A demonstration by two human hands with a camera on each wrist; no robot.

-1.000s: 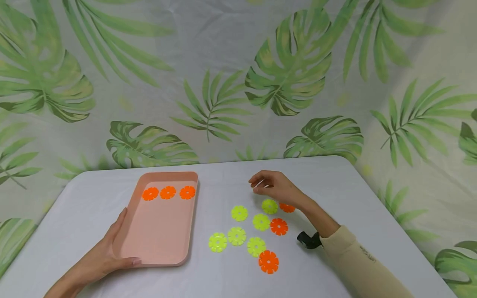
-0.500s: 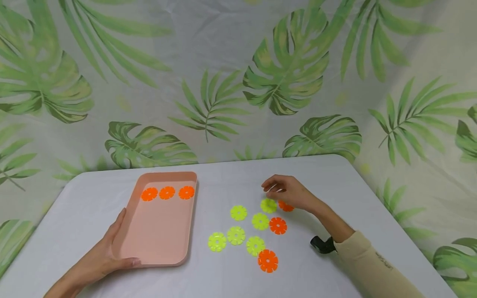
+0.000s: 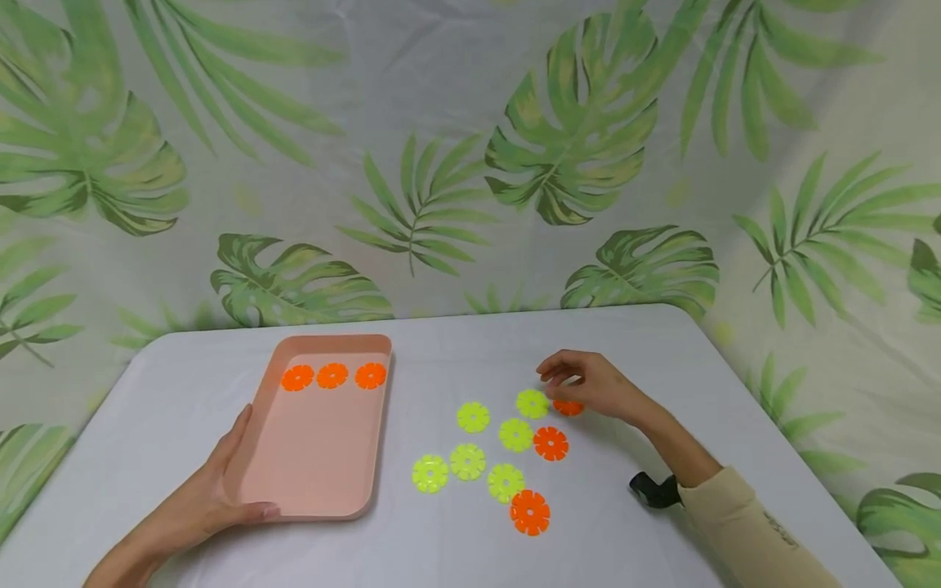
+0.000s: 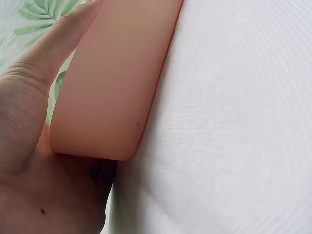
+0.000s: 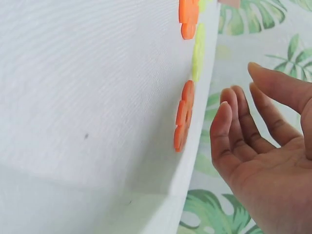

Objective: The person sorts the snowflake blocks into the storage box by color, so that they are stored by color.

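Note:
A pink tray (image 3: 309,441) lies on the white table, with three orange notched discs (image 3: 332,376) in a row near its far end. My left hand (image 3: 194,502) holds the tray's near left corner, thumb along the front rim and fingers along the left side; the left wrist view shows the tray wall (image 4: 112,87) within the hand. My right hand (image 3: 595,384) hovers with loosely bent fingers and nothing between them. Just under it is an orange disc (image 5: 184,117), partly covered by the hand in the head view. Beside that disc lies a yellow-green disc (image 3: 532,403).
Several more yellow-green discs (image 3: 467,462) are spread right of the tray. Two other orange discs lie among them, one at mid-table (image 3: 550,443) and one nearer the front (image 3: 530,513). A black wrist camera (image 3: 654,490) hangs under the right sleeve. Leaf-print cloth (image 3: 441,163) hangs behind the table.
My right hand has moved rightward and a little toward me, from over the table's far middle to above the far orange disc. The left hand and tray stay in place.

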